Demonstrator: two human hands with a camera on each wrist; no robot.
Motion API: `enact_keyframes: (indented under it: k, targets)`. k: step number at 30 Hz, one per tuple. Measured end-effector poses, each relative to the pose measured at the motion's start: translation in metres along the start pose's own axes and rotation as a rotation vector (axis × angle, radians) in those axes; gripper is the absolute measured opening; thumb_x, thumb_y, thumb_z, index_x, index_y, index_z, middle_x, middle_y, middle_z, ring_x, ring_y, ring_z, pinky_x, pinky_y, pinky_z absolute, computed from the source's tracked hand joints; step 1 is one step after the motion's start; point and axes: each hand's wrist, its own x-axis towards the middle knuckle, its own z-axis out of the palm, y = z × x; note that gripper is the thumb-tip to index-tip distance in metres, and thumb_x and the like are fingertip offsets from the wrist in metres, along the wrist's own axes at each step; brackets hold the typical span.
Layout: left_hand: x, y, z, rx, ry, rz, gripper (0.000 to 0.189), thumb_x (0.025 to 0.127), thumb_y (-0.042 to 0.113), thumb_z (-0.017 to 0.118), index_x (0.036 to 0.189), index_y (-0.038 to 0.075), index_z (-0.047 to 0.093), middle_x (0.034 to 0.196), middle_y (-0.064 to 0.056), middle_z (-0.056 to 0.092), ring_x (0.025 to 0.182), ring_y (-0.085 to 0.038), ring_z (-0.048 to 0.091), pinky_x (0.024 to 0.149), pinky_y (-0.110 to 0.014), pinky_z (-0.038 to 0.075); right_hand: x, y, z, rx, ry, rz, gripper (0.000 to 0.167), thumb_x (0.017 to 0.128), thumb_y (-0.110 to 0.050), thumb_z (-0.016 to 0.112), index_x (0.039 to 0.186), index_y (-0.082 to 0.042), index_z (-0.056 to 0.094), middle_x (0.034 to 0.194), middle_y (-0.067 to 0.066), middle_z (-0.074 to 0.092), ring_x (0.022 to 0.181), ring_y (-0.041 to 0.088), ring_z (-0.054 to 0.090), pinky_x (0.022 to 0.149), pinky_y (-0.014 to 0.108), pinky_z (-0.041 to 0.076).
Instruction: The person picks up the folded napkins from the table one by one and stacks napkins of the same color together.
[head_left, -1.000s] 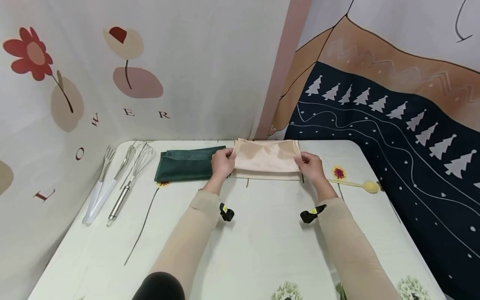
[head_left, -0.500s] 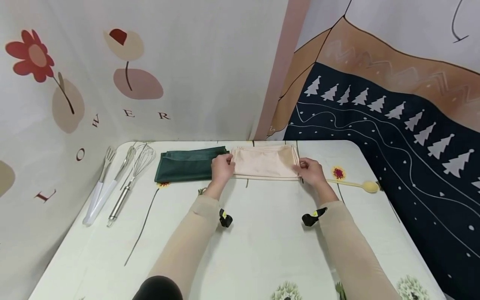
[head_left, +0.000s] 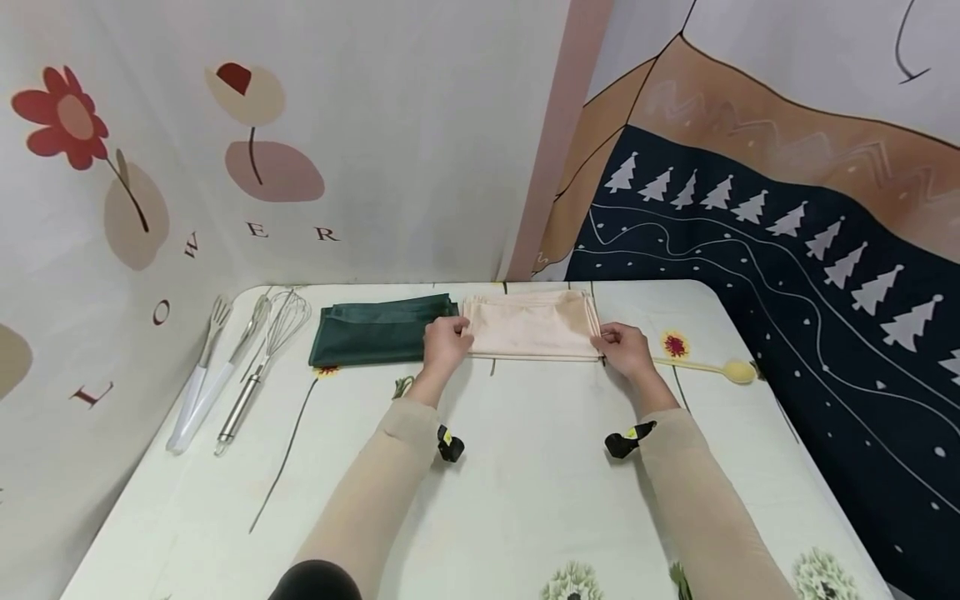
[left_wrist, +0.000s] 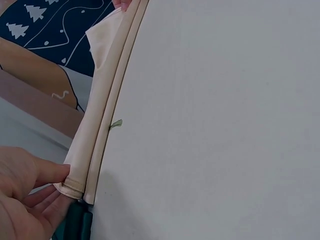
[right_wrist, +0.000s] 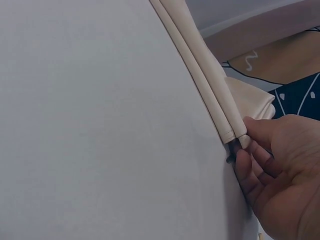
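Note:
A folded cream cloth (head_left: pixel 531 327) lies near the back edge of the table. My left hand (head_left: pixel 446 343) pinches its left end, thumb above and fingers beneath, as the left wrist view shows with the hand (left_wrist: pixel 30 192) at the cloth's corner (left_wrist: pixel 80 160). At the other end, my right hand (head_left: pixel 626 348) pinches the right corner. In the right wrist view that hand's (right_wrist: pixel 287 170) thumb and fingers meet at the layered front edge (right_wrist: pixel 207 75). A folded dark green cloth (head_left: pixel 382 332) lies directly left of the cream one, beside my left hand.
On the left lie a metal whisk (head_left: pixel 258 367) and two white-handled utensils, one a fork (head_left: pixel 201 367). To the right of my right hand is a yellow spoon (head_left: pixel 738 372). Printed fabric (head_left: pixel 390 167) hangs behind the white table (head_left: pixel 540 467).
The cream cloth's raised upper part has come down and toward me, so its front edge now lines up with the layer below. Both hands have lowered slightly with it, keeping hold.

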Motion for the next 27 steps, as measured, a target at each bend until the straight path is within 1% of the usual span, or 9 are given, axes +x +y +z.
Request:
enact_keyframes:
  k: [4,7,10,11,13,15,17,23,27]
  targets:
    - [-0.003,0.0,0.001,0.002,0.0,0.0,0.03,0.093,0.002,0.068,0.123,0.0,0.072,0.113,-0.017,0.072,0.098,-0.027,0.067,0.084,-0.043,0.057,0.0,0.002,0.0,0.009,0.003,-0.008,0.03,0.099,-0.02,0.067,0.119,0.002,0.069,0.1,0.015,0.069,0.083,0.021,0.06,0.065,0.024,0.049]
    - [-0.005,-0.001,0.002,-0.004,0.012,0.003,0.032,0.093,0.001,0.068,0.125,0.0,0.071,0.101,-0.017,0.072,0.085,-0.028,0.064,0.08,-0.041,0.054,0.0,0.002,0.001,0.019,0.01,-0.023,0.028,0.099,-0.018,0.067,0.118,0.002,0.069,0.102,0.016,0.07,0.087,0.023,0.062,0.068,0.024,0.05]
    - [-0.006,0.0,0.005,-0.014,0.018,0.003,0.034,0.094,0.001,0.067,0.128,0.0,0.069,0.096,-0.018,0.071,0.081,-0.03,0.061,0.078,-0.042,0.052,0.0,0.001,0.001,0.042,0.023,-0.033,0.026,0.098,-0.016,0.067,0.116,0.003,0.069,0.099,0.015,0.07,0.083,0.02,0.064,0.066,0.023,0.051]
    - [-0.006,0.0,0.005,-0.019,0.018,0.002,0.035,0.094,0.002,0.067,0.129,-0.001,0.068,0.099,-0.019,0.072,0.085,-0.032,0.062,0.079,-0.042,0.053,0.0,0.001,0.002,0.055,0.024,-0.03,0.026,0.098,-0.015,0.067,0.116,0.003,0.068,0.098,0.014,0.071,0.081,0.018,0.064,0.065,0.022,0.052]
    - [-0.007,0.001,0.007,-0.018,0.011,-0.003,0.036,0.094,0.003,0.068,0.13,-0.001,0.066,0.112,-0.019,0.072,0.1,-0.034,0.066,0.087,-0.045,0.054,-0.001,0.001,0.002,0.08,0.024,-0.028,0.026,0.098,-0.014,0.066,0.117,0.004,0.067,0.097,0.015,0.071,0.074,0.014,0.064,0.062,0.022,0.053]
    - [-0.008,0.002,0.007,-0.012,-0.002,-0.008,0.038,0.094,0.004,0.068,0.131,-0.002,0.065,0.124,-0.02,0.068,0.115,-0.037,0.063,0.095,-0.048,0.053,-0.001,0.0,0.002,0.1,0.019,-0.018,0.027,0.098,-0.014,0.066,0.118,0.004,0.067,0.099,0.017,0.071,0.069,0.011,0.065,0.061,0.022,0.055]
    - [-0.008,0.003,0.008,0.008,-0.015,0.001,0.039,0.093,0.005,0.069,0.131,-0.003,0.064,0.131,-0.021,0.065,0.124,-0.041,0.058,0.1,-0.051,0.05,-0.001,0.0,0.002,0.107,0.014,-0.006,0.028,0.098,-0.014,0.067,0.12,0.003,0.067,0.102,0.019,0.071,0.067,0.009,0.066,0.061,0.022,0.056]
    - [-0.01,0.004,0.011,0.01,-0.002,0.031,0.039,0.092,0.005,0.07,0.129,-0.007,0.064,0.135,-0.024,0.061,0.129,-0.044,0.053,0.108,-0.051,0.044,-0.002,-0.002,0.002,0.082,0.012,0.003,0.03,0.099,-0.017,0.066,0.122,0.003,0.066,0.106,0.021,0.07,0.066,0.005,0.063,0.06,0.018,0.053]
    - [-0.012,0.003,0.012,-0.042,0.026,0.05,0.039,0.095,0.007,0.069,0.131,-0.008,0.062,0.144,-0.024,0.052,0.137,-0.043,0.045,0.114,-0.05,0.038,-0.006,-0.006,0.001,0.065,0.009,0.011,0.033,0.1,-0.022,0.064,0.122,0.003,0.066,0.108,0.02,0.069,0.08,0.017,0.066,0.067,0.024,0.056]
